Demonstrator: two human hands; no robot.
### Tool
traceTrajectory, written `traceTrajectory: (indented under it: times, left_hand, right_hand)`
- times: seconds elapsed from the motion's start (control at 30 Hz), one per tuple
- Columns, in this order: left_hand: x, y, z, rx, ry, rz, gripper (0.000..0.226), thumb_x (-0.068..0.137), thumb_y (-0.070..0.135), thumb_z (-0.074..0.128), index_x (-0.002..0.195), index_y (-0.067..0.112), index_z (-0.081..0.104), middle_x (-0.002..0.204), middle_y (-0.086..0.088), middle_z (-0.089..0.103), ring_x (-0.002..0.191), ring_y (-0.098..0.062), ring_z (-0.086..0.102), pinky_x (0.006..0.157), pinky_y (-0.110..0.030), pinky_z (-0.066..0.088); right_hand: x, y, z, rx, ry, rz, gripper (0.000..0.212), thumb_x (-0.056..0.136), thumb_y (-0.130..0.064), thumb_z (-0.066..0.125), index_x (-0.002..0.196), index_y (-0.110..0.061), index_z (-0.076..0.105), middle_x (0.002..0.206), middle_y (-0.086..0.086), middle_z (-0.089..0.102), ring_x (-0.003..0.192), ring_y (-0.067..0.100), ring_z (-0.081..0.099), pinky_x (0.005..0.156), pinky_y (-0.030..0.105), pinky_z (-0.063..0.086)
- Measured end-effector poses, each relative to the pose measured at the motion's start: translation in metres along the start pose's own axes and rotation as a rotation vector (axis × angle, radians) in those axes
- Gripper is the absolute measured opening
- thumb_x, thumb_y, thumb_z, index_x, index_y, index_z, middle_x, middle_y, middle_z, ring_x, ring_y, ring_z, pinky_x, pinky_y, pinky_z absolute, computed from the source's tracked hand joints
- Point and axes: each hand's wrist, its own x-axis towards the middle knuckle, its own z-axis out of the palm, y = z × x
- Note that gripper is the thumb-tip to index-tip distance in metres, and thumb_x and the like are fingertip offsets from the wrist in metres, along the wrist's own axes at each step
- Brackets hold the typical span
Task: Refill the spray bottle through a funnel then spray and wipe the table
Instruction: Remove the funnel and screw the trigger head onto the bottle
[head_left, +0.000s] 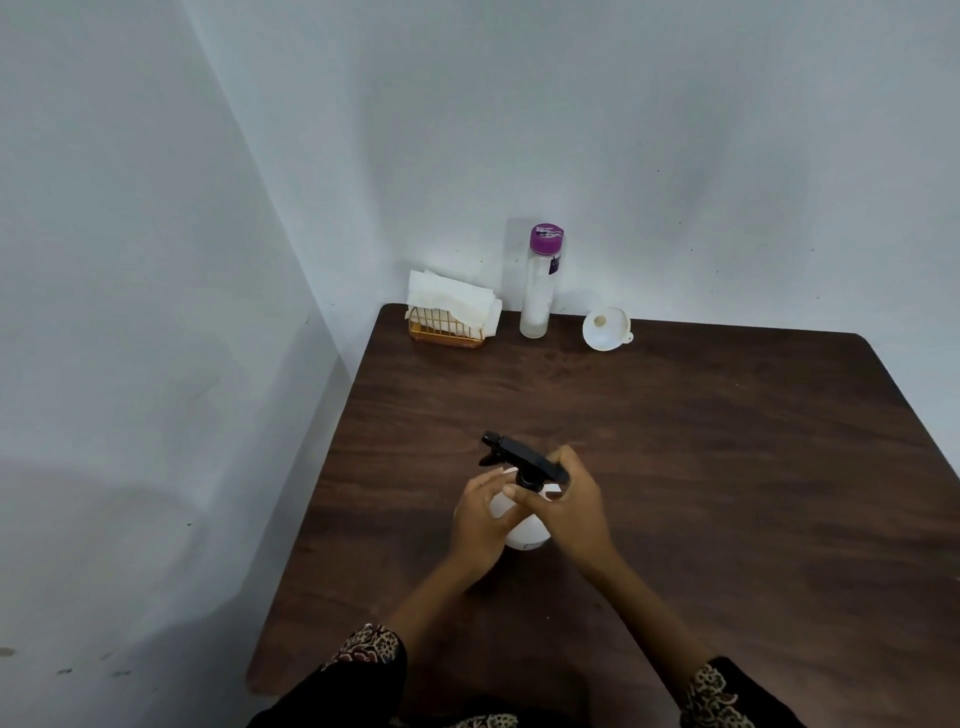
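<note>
Head view: spray bottle (522, 525) upright on table (701, 467), near front-left edge, neck axis vertical, nozzle aimed away and left. Left hand (480, 522) wrapped round white body, steadying. Right hand (571, 501) pinching black sprayer head (524, 457) at collar, likely unscrewing it. Funnel (605, 327) and purple-capped refill bottle (540, 283) well apart at far edge, straight ahead; funnel nearer right hand. Tissues in orange holder (449, 312) just left of refill bottle.
</note>
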Motion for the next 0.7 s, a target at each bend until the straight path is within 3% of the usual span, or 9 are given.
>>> traceTrajectory:
  times: [0.1, 0.2, 0.33, 0.43, 0.47, 0.6, 0.7]
  left_hand:
    - [-0.001, 0.002, -0.001, 0.008, -0.002, -0.002, 0.061, 0.067, 0.062, 0.061, 0.117, 0.028, 0.063, 0.132, 0.003, 0.054, 0.124, -0.008, 0.044, 0.103, -0.026, 0.035]
    - [-0.004, 0.006, -0.002, -0.008, 0.015, -0.013, 0.072, 0.061, 0.071, 0.054, 0.118, 0.027, 0.064, 0.131, 0.005, 0.053, 0.121, -0.003, 0.043, 0.103, -0.025, 0.035]
    - [-0.005, 0.005, 0.0, 0.011, 0.017, -0.025, 0.076, 0.062, 0.07, 0.053, 0.121, 0.024, 0.063, 0.133, 0.004, 0.053, 0.121, -0.005, 0.043, 0.103, -0.026, 0.037]
    - [-0.005, 0.004, -0.002, 0.048, 0.012, -0.034, 0.055, 0.074, 0.053, 0.067, 0.121, 0.024, 0.063, 0.132, 0.001, 0.055, 0.122, -0.009, 0.046, 0.106, -0.035, 0.04]
    - [-0.005, 0.006, -0.004, 0.056, 0.011, -0.034, 0.051, 0.076, 0.048, 0.069, 0.121, 0.025, 0.064, 0.132, 0.002, 0.055, 0.122, -0.009, 0.047, 0.106, -0.038, 0.041]
    - [-0.018, 0.022, -0.008, 0.075, -0.025, -0.003, 0.071, 0.063, 0.069, 0.055, 0.121, 0.028, 0.061, 0.13, 0.011, 0.05, 0.119, -0.004, 0.045, 0.105, -0.037, 0.041]
    - [-0.037, 0.037, -0.008, 0.045, -0.054, 0.05, 0.059, 0.066, 0.054, 0.075, 0.119, 0.042, 0.05, 0.121, 0.031, 0.04, 0.112, 0.006, 0.039, 0.098, -0.022, 0.039]
  right_hand:
    - [0.0, 0.004, -0.005, 0.035, -0.101, 0.006, 0.033, 0.075, -0.023, 0.077, 0.097, -0.025, 0.054, 0.1, -0.008, 0.065, 0.097, 0.006, 0.061, 0.082, 0.03, 0.052]
    - [0.001, 0.007, -0.012, 0.037, -0.186, 0.027, 0.038, 0.079, -0.025, 0.074, 0.114, -0.028, 0.058, 0.113, -0.01, 0.063, 0.106, 0.005, 0.059, 0.089, 0.03, 0.049]
    - [0.0, 0.002, -0.009, -0.007, -0.089, 0.025, 0.024, 0.075, -0.02, 0.077, 0.093, -0.028, 0.063, 0.096, -0.009, 0.068, 0.092, 0.003, 0.061, 0.079, 0.02, 0.045]
    - [-0.001, -0.003, -0.005, -0.032, -0.043, 0.007, 0.026, 0.072, -0.019, 0.079, 0.078, -0.031, 0.056, 0.086, -0.006, 0.067, 0.083, 0.003, 0.06, 0.072, 0.016, 0.043]
    - [-0.001, -0.005, -0.004, -0.028, -0.041, 0.01, 0.027, 0.072, -0.019, 0.079, 0.077, -0.031, 0.055, 0.085, -0.008, 0.067, 0.083, 0.002, 0.06, 0.072, 0.016, 0.043]
    - [-0.01, -0.012, -0.014, 0.004, -0.045, 0.046, 0.026, 0.069, -0.02, 0.081, 0.084, -0.024, 0.061, 0.085, -0.007, 0.068, 0.084, 0.005, 0.063, 0.077, 0.028, 0.052]
    - [-0.02, -0.03, -0.038, 0.092, -0.063, 0.044, 0.028, 0.069, -0.014, 0.081, 0.091, -0.015, 0.064, 0.089, 0.0, 0.07, 0.085, 0.007, 0.067, 0.072, 0.022, 0.054]
